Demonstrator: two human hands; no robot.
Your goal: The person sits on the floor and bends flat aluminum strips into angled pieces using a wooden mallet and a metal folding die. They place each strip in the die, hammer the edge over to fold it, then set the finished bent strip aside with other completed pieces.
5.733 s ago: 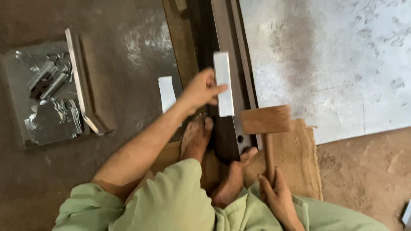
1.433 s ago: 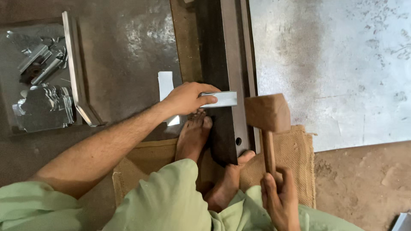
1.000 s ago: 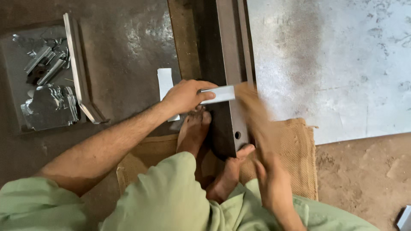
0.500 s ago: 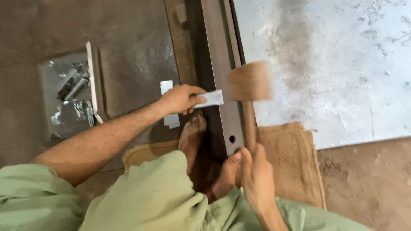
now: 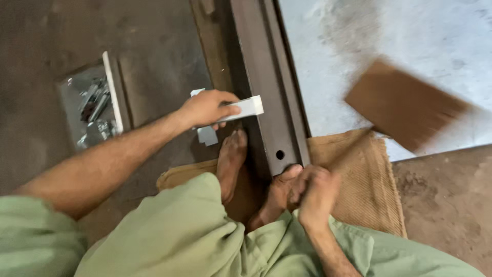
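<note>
My left hand grips a white rectangular strip and holds it flat against the left edge of a long dark steel beam. My right hand grasps the handle of a wooden mallet. Its blurred brown head is raised out to the right, over the pale floor. My two bare feet rest by the near end of the beam, which has a round hole.
A burlap mat lies under my feet and the beam's end. A metal tray with shiny small parts sits on the dark floor at left. Another white piece lies under my left hand. Pale concrete floor spreads to the right.
The mallet head was down at the strip on the beam; it has swung up and out to the right. My left hand keeps the strip in the same spot.
</note>
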